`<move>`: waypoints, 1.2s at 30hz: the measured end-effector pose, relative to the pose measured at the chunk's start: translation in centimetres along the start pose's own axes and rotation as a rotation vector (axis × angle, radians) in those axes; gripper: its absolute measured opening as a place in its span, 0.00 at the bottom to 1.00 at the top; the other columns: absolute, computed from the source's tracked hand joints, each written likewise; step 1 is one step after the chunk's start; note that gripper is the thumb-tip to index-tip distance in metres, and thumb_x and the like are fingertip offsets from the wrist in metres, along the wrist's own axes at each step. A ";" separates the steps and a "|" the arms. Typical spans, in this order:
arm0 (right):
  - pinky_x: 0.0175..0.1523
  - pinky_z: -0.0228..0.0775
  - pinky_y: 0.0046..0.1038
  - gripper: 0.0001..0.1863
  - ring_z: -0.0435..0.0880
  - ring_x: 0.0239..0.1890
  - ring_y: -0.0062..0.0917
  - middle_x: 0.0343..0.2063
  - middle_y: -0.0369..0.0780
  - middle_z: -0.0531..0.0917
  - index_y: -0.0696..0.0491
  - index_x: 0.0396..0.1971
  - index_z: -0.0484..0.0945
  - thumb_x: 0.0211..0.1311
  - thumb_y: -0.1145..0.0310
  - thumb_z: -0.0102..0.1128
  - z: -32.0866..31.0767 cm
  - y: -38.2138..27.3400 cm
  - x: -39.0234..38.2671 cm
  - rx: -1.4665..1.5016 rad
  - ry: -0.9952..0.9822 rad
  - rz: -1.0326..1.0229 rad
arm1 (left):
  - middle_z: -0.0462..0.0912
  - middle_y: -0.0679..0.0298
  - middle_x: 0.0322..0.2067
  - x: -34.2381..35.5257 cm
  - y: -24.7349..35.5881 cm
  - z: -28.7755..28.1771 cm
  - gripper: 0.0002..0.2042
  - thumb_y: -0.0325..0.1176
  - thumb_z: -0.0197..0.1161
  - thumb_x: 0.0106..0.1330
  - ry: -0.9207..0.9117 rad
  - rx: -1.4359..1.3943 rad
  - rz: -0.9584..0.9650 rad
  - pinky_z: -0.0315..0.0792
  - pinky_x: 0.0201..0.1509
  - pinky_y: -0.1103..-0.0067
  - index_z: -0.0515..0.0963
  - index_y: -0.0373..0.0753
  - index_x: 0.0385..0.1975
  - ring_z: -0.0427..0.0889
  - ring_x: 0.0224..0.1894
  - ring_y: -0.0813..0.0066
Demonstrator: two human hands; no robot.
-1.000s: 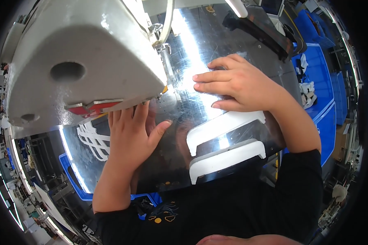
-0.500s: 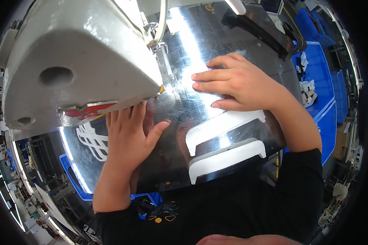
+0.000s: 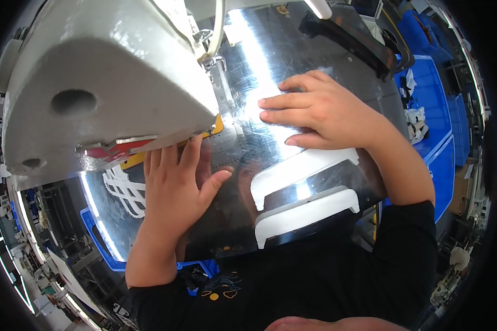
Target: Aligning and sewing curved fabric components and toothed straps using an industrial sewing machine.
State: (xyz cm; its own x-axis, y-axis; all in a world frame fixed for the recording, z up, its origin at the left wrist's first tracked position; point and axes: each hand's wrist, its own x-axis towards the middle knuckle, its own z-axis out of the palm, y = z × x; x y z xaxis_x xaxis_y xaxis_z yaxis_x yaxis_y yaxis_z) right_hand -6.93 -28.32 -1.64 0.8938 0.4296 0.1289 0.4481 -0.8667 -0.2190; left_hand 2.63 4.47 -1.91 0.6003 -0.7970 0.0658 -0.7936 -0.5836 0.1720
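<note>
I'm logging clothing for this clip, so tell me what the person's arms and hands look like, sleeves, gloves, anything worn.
Both hands are bare: no gloves, rings or watch show on the left hand or the right hand. The forearms are bare too. A black top with short sleeves ends near the elbows, and small yellow and white markings sit on its front.

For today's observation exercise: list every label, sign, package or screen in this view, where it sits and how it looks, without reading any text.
Red label: underside of the white machine head, above the left hand; a narrow red strip.
Yellow label: just right of the red one, at the head's lower edge; a small yellow strip.
No screens, signs or packages can be made out.
</note>
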 end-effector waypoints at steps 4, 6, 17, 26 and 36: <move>0.71 0.66 0.40 0.27 0.77 0.68 0.36 0.69 0.30 0.83 0.44 0.64 0.86 0.65 0.55 0.73 0.1 0.1 -0.1 -0.006 0.000 0.002 | 0.73 0.46 0.68 -0.1 0.6 -0.4 0.38 0.61 0.70 0.68 -0.024 -0.009 -0.026 0.62 0.75 0.48 0.74 0.41 0.72 0.70 0.72 0.39; 0.71 0.66 0.40 0.27 0.77 0.68 0.35 0.69 0.30 0.83 0.44 0.64 0.86 0.65 0.55 0.73 0.1 0.2 0.0 0.002 0.004 0.002 | 0.73 0.46 0.68 -0.4 0.7 -0.4 0.38 0.61 0.70 0.67 -0.019 0.003 -0.013 0.63 0.75 0.48 0.76 0.41 0.70 0.70 0.71 0.38; 0.70 0.66 0.40 0.27 0.78 0.67 0.36 0.69 0.30 0.83 0.44 0.64 0.86 0.64 0.56 0.74 0.0 0.2 0.1 0.006 0.016 -0.004 | 0.74 0.46 0.66 -0.4 1.3 -0.5 0.38 0.65 0.70 0.64 -0.026 -0.030 0.113 0.65 0.74 0.49 0.82 0.39 0.64 0.72 0.67 0.36; 0.66 0.71 0.40 0.19 0.82 0.63 0.37 0.61 0.36 0.88 0.48 0.52 0.89 0.63 0.58 0.75 0.2 0.9 -0.2 0.048 0.075 -0.036 | 0.72 0.44 0.69 0.3 2.3 -1.0 0.43 0.68 0.69 0.61 -0.079 -0.053 0.219 0.59 0.78 0.49 0.79 0.42 0.71 0.71 0.70 0.41; 0.40 0.76 0.41 0.18 0.86 0.37 0.41 0.33 0.40 0.81 0.51 0.35 0.80 0.58 0.55 0.78 -2.2 -0.1 -1.5 0.266 -0.169 0.037 | 0.69 0.43 0.73 1.0 3.3 -1.0 0.45 0.69 0.69 0.60 -0.159 -0.113 0.247 0.50 0.81 0.44 0.76 0.46 0.74 0.68 0.76 0.46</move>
State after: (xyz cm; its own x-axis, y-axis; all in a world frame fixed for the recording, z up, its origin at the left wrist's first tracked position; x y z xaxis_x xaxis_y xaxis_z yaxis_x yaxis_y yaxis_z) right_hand -8.30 -29.46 0.36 0.8900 0.4540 -0.0416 0.3839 -0.7955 -0.4688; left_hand 0.73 1.92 -0.35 0.3607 -0.9321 -0.0339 -0.8922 -0.3554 0.2786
